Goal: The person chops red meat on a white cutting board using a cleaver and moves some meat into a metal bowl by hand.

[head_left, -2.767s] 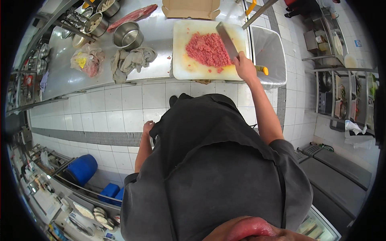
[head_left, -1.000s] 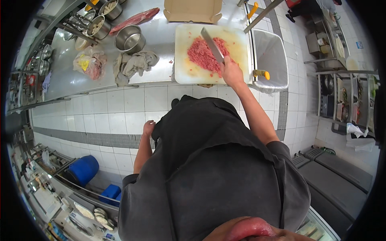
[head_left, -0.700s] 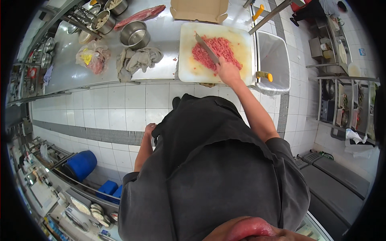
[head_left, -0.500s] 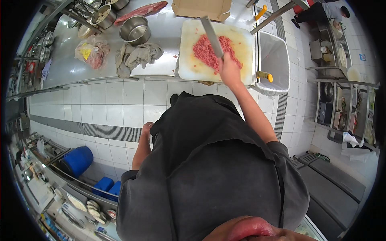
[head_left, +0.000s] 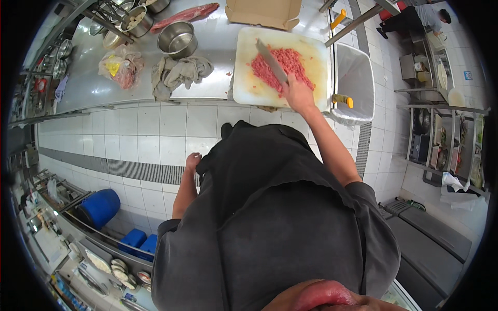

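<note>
My right hand (head_left: 300, 96) is closed round the handle of a cleaver (head_left: 271, 61), its long blade pointing up and left. The blade lies low over chopped red meat (head_left: 291, 60), which is spread across a white cutting board (head_left: 246, 93). Most of the handle is hidden by my fingers. At my left side, away from the table, my left hand (head_left: 193, 161) hangs low with its fingers curled in and nothing visible in it.
On the steel table (head_left: 218, 57) are a metal pot (head_left: 177, 39), a grey cloth (head_left: 181, 72), a bag of meat (head_left: 124, 70), a long raw cut (head_left: 184, 17) and a cardboard box (head_left: 263, 13). A lined bin (head_left: 354, 78) stands right of the board. Another person (head_left: 415, 19) works far right.
The cleaver has dropped from raised above the board down to the meat, its tip shifting left. My right hand has tilted with it. My left hand has barely moved.
</note>
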Demonstrator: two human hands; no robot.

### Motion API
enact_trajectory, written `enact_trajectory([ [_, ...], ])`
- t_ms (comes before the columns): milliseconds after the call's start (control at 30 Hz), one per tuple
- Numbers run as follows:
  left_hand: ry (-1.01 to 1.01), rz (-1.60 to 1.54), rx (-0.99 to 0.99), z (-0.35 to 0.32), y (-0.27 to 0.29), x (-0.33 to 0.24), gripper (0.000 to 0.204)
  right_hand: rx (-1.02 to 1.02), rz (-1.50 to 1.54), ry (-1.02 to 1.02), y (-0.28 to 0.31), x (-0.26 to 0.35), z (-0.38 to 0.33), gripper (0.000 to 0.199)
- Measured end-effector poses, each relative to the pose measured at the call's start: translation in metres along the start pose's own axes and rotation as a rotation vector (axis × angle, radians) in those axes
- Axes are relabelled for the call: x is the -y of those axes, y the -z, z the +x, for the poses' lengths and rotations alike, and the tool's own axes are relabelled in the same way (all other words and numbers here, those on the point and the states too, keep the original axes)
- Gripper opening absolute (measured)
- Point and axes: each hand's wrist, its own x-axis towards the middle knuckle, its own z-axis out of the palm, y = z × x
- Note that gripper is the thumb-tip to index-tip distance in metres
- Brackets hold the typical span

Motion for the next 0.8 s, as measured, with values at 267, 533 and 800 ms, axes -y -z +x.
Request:
enact_trajectory([
  [267,-0.062,-0.201,0.095,0.003,-0.013,0.054,0.039,0.011,0.002,0.011,0.001,-0.004,-0.001,0.022],
  [533,-0.041,-0.243,0.108,-0.002,-0.006,0.025,0.044,0.001,0.014,-0.051,-0.003,-0.009,-0.004,0.024],
  [800,0.012,-0.284,0.075,-0.007,-0.002,0.018,0.04,-0.03,-0.039,0.008,-0.018,-0.025,-0.004,0.024],
])
